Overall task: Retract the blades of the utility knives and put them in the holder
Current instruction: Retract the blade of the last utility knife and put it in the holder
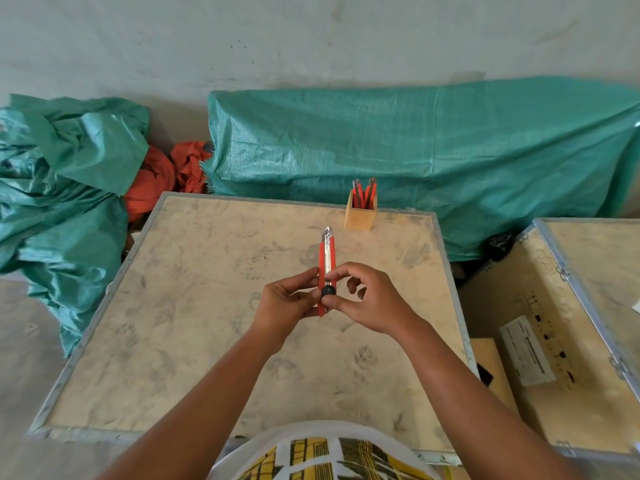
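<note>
Both hands (323, 299) grip the utility knife (327, 268), centre frame; blade tip looks exposed. Risk: slider slips, fingers get nicked.

No text is legible. The label (528, 351) on the side of the right crate (512, 306) carries print and black marks, too blurred to read.

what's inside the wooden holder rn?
The wooden holder has several red utility knives standing upright, tops poking out above the rim. Their lower parts and the exact count are hidden by its walls.
</note>
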The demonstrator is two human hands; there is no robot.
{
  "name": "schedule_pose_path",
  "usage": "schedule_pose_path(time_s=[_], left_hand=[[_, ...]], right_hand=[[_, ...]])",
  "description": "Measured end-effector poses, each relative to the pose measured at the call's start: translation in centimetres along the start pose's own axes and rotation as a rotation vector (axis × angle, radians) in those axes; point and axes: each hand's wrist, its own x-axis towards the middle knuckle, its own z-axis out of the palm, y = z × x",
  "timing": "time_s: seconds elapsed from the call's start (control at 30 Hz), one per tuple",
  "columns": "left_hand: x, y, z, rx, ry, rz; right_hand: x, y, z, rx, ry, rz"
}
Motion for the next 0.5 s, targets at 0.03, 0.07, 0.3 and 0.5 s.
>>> schedule_pose_path(time_s=[0.03,0.07,0.3,0.5], left_hand=[[0.1,0.0,0.0,-0.001,0.006,0.000],[0.2,0.0,0.1,0.002,0.006,0.002],[1.7,0.2,1.3,0.048,-0.005,0.007],[5.2,0.5,2.6,0.094,-0.025,-0.017]], right_hand=[[0.0,0.3,-0.2,0.017,-0.008,-0.010],[0.1,0.5,-0.3,0.021,-0.007,-0.022],[0.9,1.3,-0.4,0.002,0.115,0.000],[3.7,3.3,-2.7,0.171,0.130,0.100]])
